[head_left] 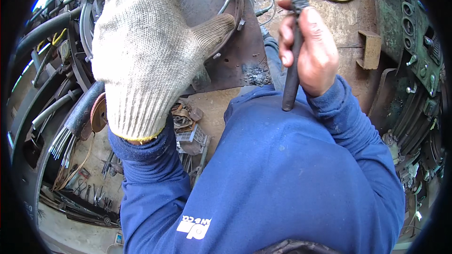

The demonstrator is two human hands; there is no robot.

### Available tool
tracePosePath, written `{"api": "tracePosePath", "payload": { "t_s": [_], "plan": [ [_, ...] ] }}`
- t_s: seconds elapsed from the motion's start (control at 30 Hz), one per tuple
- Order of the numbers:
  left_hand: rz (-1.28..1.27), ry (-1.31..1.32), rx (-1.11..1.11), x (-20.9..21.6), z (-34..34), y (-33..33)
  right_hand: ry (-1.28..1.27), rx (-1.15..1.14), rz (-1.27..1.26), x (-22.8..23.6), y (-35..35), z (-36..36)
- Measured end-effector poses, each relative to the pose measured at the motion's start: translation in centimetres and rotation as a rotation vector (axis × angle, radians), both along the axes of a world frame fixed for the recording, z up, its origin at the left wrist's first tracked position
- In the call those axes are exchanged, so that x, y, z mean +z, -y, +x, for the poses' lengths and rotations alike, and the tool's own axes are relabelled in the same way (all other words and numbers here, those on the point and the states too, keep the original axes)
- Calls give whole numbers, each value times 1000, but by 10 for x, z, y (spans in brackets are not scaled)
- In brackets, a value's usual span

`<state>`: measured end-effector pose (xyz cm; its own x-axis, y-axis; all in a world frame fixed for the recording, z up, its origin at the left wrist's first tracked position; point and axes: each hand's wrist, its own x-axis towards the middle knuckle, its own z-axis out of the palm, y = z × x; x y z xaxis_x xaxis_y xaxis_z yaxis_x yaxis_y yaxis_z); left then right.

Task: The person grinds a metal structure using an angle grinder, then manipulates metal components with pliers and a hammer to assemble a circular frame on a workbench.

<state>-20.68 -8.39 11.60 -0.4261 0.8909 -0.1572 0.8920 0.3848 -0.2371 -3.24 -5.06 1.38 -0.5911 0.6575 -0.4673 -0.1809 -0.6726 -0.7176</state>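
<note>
My right hand [318, 61], bare, is wrapped round the dark handle [293, 73] of a hammer. The hammer's head reaches the top edge and shows only in part; the lower end of the handle hangs over my blue sweater. My left hand [141, 47] wears an off-white knitted glove with a yellow-edged cuff. Its thumb stretches out to the right, its tip by a curved metal strip [239, 4]. The other fingers point up and run out of the picture, so their tips are hidden. Beneath the thumb lies a brown steel plate [228, 73] with small holes.
A green machine panel [419, 42] with knobs and levers stands at the right. Near it is a rusty angle piece [369, 50]. Bent tubes [49, 28] and thin rods [63, 146] crowd the left. Pliers-like tools [96, 195] lie lower left, and a grey crate [195, 136] sits below the plate.
</note>
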Motion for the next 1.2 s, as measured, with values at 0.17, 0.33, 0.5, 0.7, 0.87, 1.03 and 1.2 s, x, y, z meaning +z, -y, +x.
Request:
{"api": "tracePosePath", "payload": {
  "t_s": [0.17, 0.33, 0.5, 0.7, 0.87, 1.03, 1.2],
  "plan": [
    [44, -23, -42, -1, 1, 1, -49, -165, 31, 2, 6, -3],
    [35, -18, -50, -3, -1, 0, 115, 166, -42, 5, 4, -5],
    [2, -69, -27, -2, 1, 1, -109, -77, -114, 6, -7, 5],
    [38, -60, -42, -3, 1, 1, 164, 249, -77, 10, 6, -7],
    [9, 13, 14, 4, 4, -4, -12, 92, -180, 14, -2, -1],
    [14, 7, -1, 4, 4, -4, -48, -26, -182, 11, 3, -1],
    [83, -59, -117, -4, 1, 3, 113, 225, -166, 12, 0, -9]
  ]
}}
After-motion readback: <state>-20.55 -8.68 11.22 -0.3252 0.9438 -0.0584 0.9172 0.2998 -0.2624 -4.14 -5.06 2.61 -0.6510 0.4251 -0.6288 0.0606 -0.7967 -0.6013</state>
